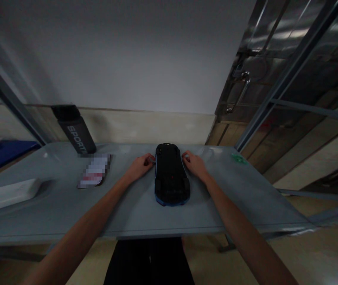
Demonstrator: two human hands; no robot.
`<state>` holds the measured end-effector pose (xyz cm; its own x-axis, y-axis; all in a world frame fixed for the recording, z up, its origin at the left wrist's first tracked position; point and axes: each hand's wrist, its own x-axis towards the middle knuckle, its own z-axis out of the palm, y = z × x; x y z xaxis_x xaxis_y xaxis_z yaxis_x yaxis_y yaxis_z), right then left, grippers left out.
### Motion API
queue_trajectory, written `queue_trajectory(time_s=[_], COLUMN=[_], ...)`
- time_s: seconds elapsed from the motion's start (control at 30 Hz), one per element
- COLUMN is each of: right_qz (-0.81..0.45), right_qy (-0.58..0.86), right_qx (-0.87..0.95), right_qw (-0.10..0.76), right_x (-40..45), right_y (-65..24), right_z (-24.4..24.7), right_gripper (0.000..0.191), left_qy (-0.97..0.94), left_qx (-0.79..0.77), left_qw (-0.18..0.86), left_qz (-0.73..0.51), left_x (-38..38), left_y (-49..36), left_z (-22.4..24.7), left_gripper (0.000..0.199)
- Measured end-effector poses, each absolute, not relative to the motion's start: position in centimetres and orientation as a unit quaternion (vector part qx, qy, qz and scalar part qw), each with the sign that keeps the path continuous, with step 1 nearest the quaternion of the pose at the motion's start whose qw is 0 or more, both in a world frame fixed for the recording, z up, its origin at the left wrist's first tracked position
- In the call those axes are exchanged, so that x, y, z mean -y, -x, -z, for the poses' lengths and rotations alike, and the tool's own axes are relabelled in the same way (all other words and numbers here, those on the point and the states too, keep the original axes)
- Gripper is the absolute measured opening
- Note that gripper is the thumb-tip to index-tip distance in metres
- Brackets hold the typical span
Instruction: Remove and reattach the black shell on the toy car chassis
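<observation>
A toy car lies upside down on the grey tabletop, its black underside facing up and its blue body showing along the rim. At its left side is my left hand, fingers curled and pinched at the car's edge. My right hand grips the opposite edge in the same way, thumb and fingers bent together. Both hands touch the car near its far half. A small red spot shows on the underside. The exact parts under my fingertips are too dark to make out.
To the left stand a dark sports bottle, a phone-like item with a blurred-out face and a long white object. A small green item lies near the table's right edge. Metal frame posts rise at both sides, with a wall behind.
</observation>
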<state>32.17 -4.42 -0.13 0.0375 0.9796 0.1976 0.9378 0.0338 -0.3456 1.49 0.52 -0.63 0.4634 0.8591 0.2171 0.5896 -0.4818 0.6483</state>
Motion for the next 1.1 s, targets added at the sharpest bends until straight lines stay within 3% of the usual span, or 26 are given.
queue_trajectory(time_s=[0.63,0.93,1.1], right_qz=[-0.056,-0.067,-0.041], right_qy=[0.688,0.687,0.679], right_qx=[0.694,0.68,0.655], right_qw=[0.203,0.247,0.33], right_x=[4.4,4.7,5.7], right_y=[-32.3,-31.8,-32.7], right_z=[0.2,0.0,-2.1], right_gripper=[0.022,0.017,0.038], left_qy=[-0.816,-0.815,-0.815], left_qx=[-0.444,-0.441,-0.439], left_qw=[0.259,0.26,0.258], left_qz=[-0.264,-0.27,-0.278], left_x=[-0.3,-0.5,-0.4], left_y=[-1.6,-1.5,-1.5], left_z=[0.3,0.4,0.4], left_gripper=[0.022,0.023,0.023])
